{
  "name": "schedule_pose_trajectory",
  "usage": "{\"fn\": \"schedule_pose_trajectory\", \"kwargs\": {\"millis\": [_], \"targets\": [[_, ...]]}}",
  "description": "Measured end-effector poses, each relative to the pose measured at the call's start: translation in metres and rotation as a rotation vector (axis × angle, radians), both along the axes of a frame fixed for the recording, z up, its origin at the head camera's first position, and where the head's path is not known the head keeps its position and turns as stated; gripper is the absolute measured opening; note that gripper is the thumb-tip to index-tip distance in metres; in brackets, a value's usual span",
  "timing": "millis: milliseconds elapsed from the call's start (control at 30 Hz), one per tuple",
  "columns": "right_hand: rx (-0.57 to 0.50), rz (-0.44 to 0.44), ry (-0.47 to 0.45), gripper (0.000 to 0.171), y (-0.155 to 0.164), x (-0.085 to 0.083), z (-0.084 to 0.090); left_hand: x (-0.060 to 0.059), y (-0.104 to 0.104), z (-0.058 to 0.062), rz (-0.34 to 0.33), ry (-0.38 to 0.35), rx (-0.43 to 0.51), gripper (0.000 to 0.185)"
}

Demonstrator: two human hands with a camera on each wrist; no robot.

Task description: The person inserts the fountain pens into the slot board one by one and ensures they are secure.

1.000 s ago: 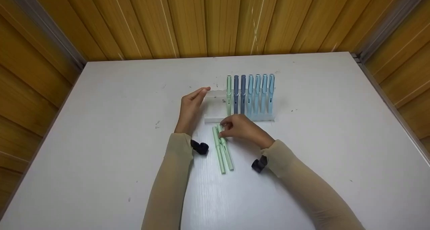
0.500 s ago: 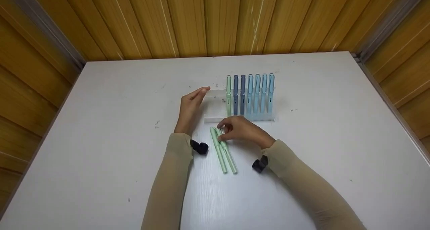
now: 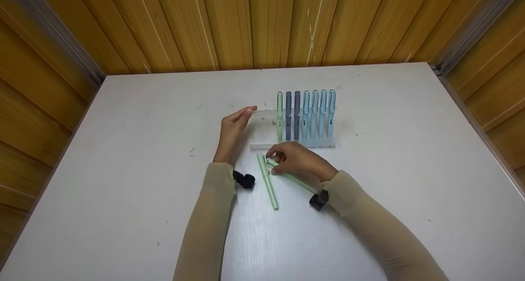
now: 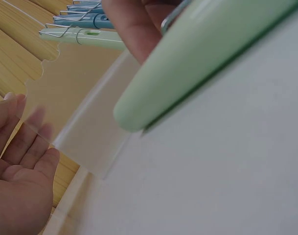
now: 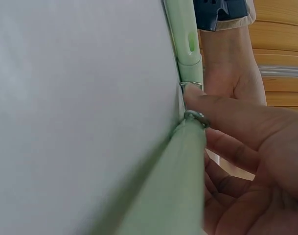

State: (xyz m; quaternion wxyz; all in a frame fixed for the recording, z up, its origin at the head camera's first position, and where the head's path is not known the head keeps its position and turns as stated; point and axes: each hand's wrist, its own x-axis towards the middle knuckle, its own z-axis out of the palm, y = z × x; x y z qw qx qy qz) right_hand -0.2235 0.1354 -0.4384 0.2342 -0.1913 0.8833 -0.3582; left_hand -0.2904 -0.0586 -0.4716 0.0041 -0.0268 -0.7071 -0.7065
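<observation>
Fingers of the right hand (image 3: 299, 162) pinched one pale green pen (image 3: 292, 177) near its clip end, the barrel running back under the palm toward the wrist — a grip that looked suited to turning the pen before lifting it. The right wrist view showed the fingertips (image 5: 222, 110) curled round the metal clip, the pen low over the table or touching it; which, I could not tell. Just to the left of that hand lay a second green pen (image 3: 268, 181), flat on the table and apart from the first, seemingly waiting.

Beyond the right hand stood a clear pen rack (image 3: 262, 127). The left hand (image 3: 233, 127) pressed its straight, relaxed fingers against the rack's left end, probably to steady it. The slots nearest that hand were bare; farther right one green pen (image 3: 279, 115), two dark blue pens (image 3: 292, 115) and four light blue pens (image 3: 318, 113) stood upright, clips forward.

All of it rested on a white table (image 3: 123, 149), lightly speckled with marks. Wood-panelled walls (image 3: 246, 26) closed in behind and on both sides, with grey metal strips in the corners.
</observation>
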Motion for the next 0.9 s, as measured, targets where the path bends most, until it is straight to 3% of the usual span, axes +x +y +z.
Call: {"fn": "schedule_pose_trajectory", "kwargs": {"millis": [167, 533, 900], "targets": [[-0.024, 0.002, -0.004, 0.033, 0.003, -0.001, 0.001, 0.003, 0.001, 0.005, -0.009, -0.005, -0.006, 0.034], [-0.034, 0.013, -0.016, 0.034, 0.008, -0.007, 0.005, 0.0, -0.001, 0.001, -0.015, 0.009, 0.015, 0.035], [-0.089, -0.006, 0.061, 0.037, 0.011, -0.01, 0.017, 0.0, -0.001, 0.001, -0.01, -0.007, 0.011, 0.036]]}}
